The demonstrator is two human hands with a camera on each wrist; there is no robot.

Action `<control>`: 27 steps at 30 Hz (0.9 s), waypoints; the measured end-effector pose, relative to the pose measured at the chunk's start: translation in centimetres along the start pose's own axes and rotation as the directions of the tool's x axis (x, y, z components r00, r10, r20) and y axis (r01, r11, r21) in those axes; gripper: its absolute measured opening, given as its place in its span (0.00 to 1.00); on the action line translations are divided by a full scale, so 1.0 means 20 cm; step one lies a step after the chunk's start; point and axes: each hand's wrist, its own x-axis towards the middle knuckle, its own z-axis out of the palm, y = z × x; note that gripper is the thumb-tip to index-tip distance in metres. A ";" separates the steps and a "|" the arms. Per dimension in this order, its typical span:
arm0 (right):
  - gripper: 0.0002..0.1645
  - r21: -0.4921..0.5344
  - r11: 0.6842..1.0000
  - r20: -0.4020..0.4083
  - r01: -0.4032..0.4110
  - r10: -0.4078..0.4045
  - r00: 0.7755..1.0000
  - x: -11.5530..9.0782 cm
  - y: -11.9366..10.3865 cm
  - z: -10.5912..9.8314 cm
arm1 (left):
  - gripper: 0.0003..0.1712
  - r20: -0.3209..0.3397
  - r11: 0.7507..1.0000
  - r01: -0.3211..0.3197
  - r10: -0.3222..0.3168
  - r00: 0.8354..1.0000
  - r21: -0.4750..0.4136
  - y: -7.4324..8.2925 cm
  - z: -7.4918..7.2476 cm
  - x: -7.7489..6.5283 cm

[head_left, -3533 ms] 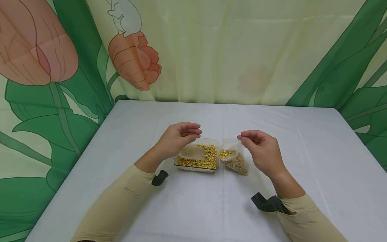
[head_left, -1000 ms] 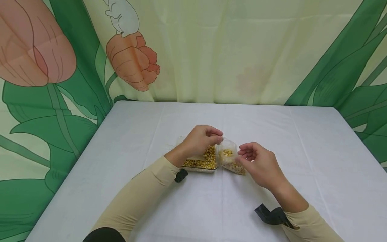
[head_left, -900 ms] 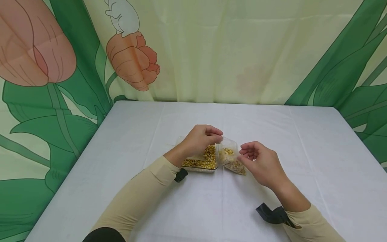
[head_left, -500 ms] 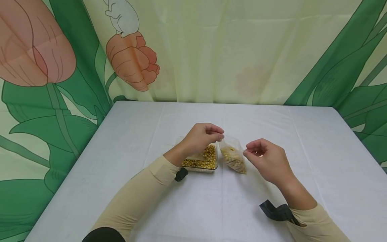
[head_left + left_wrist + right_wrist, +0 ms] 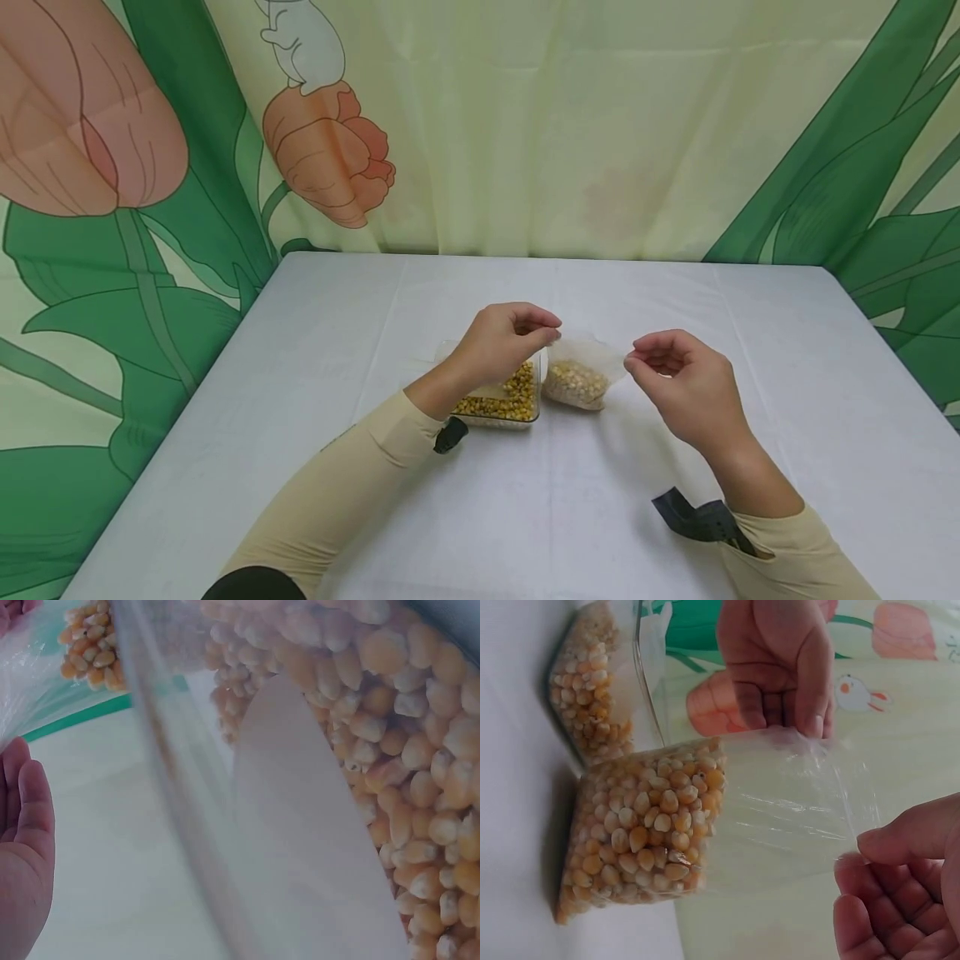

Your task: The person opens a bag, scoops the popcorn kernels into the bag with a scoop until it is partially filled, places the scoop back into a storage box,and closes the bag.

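Observation:
A clear plastic bag [image 5: 577, 379] partly filled with corn kernels [image 5: 645, 825] hangs upright between both hands, its bottom close over the table. My left hand [image 5: 502, 342] pinches one upper corner of the bag between thumb and fingers. At the opposite upper corner, my right hand [image 5: 690, 383] pinches the thin film with thumb and index finger, as the right wrist view shows. Left of the bag stands a glass container [image 5: 517, 419] of yellow kernels, partly hidden under my left forearm. A pale, flat-looking scoop [image 5: 300, 825] lies on the kernels inside it.
A white cloth covers the table [image 5: 465, 517]. Behind it hangs a curtain [image 5: 540, 133] printed with tulips and a rabbit. Black straps sit at both wrists, and the right strap [image 5: 697, 517] sticks out below the sleeve.
My left hand has come rightward from over the container to the bag's mouth. My right hand has moved right and up, pulling the mouth wide, and the kernels now lie level in the bag.

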 end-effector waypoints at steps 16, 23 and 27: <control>0.12 0.056 0.996 0.015 -0.070 0.069 0.997 0.04 0.03 -0.01 | 0.10 0.007 0.993 -0.093 0.092 0.996 0.073 0.01 0.02 -0.01; 0.13 0.064 0.993 0.018 -0.099 0.098 0.995 0.06 0.06 0.00 | 0.14 0.011 0.997 -0.061 0.060 0.998 0.047 -0.01 0.03 0.00; 0.12 0.070 0.993 0.018 -0.092 0.091 0.996 0.06 0.07 0.00 | 0.17 0.023 0.999 -0.047 0.046 0.999 0.021 -0.02 0.03 0.00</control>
